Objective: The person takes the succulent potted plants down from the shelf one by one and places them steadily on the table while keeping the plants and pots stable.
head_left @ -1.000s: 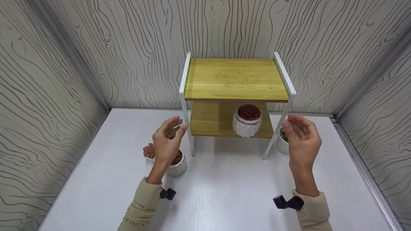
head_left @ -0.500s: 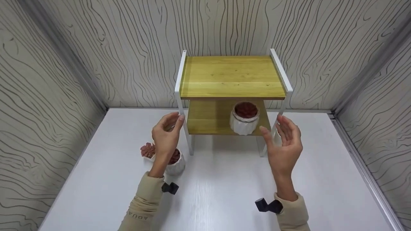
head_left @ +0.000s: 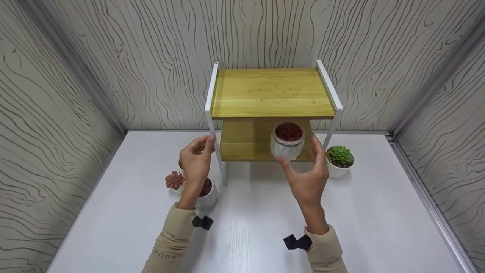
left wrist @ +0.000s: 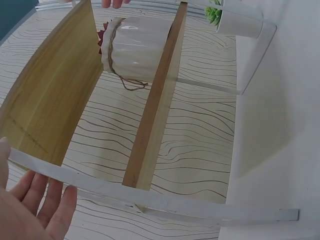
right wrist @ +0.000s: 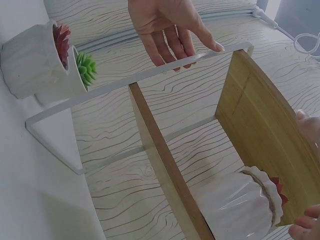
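Observation:
A white fluted pot with a dark red succulent (head_left: 288, 131) stands on the lower board (head_left: 246, 144) of a two-tier shelf (head_left: 273, 93), near the right front. My right hand (head_left: 308, 182) reaches to this pot, thumb and fingers spread before and beside it. In the right wrist view its fingertips appear apart from the pot (right wrist: 240, 205). My left hand (head_left: 195, 163) grips the shelf's left white leg; the left wrist view shows its fingers (left wrist: 62, 212) behind the leg (left wrist: 115, 190) and the thumb on the other side.
A green succulent in a white pot (head_left: 338, 168) is right of the shelf. Left of it stand a white pot with a red plant (head_left: 207, 197) and a pinkish succulent (head_left: 174, 180), with another pot partly behind my left hand. Patterned walls (head_left: 151, 76) enclose the white table (head_left: 246, 235).
My right hand has moved left from beside the shelf's right leg to the pot, uncovering the green succulent. My left hand has stayed near the left leg, its fingers drawing closer together.

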The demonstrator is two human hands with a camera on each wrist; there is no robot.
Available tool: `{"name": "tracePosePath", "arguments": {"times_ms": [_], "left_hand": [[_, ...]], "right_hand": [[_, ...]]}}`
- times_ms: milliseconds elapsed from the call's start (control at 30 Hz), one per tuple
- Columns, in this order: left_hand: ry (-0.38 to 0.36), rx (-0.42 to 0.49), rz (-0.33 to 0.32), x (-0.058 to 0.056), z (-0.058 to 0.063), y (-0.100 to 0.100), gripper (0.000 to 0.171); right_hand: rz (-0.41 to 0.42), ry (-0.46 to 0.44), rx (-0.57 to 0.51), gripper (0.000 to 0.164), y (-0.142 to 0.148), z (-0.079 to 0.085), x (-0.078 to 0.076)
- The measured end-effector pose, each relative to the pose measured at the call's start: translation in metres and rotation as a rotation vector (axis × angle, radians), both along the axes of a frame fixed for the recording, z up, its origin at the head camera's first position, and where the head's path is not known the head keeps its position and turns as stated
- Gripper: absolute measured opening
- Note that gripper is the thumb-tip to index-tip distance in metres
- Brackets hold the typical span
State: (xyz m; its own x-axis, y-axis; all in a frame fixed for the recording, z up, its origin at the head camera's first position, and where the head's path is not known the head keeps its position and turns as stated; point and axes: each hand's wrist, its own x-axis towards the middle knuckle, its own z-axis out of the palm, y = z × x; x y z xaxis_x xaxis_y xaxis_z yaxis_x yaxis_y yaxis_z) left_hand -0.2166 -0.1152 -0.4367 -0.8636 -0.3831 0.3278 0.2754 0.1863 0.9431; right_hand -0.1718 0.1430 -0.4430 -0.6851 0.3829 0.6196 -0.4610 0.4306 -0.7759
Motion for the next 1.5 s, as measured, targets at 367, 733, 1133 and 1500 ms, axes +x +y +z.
{"name": "tracePosePath", "arguments": {"times_ms": [367, 733, 1133, 1500], "left_hand": [[-0.021, 0.006, -0.027, -0.003, -0.001, 0.002, 0.031], [-0.058, 0.018, -0.042, -0.002, -0.003, 0.001, 0.038], [-0.028, 0.015, -0.028, -0.002, -0.002, 0.004, 0.033], [-0.026, 0.03, -0.045, -0.002, -0.003, 0.003, 0.033]], "right_hand": [[-0.077, -0.071, -0.007, 0.115, -0.019, -0.013, -0.018], [-0.197, -0.17, -0.048, 0.125, -0.039, -0.022, -0.031], [-0.301, -0.188, -0.135, 0.128, -0.053, -0.022, -0.054], [-0.412, -0.115, -0.197, 0.114, -0.065, -0.025, -0.071]]}}
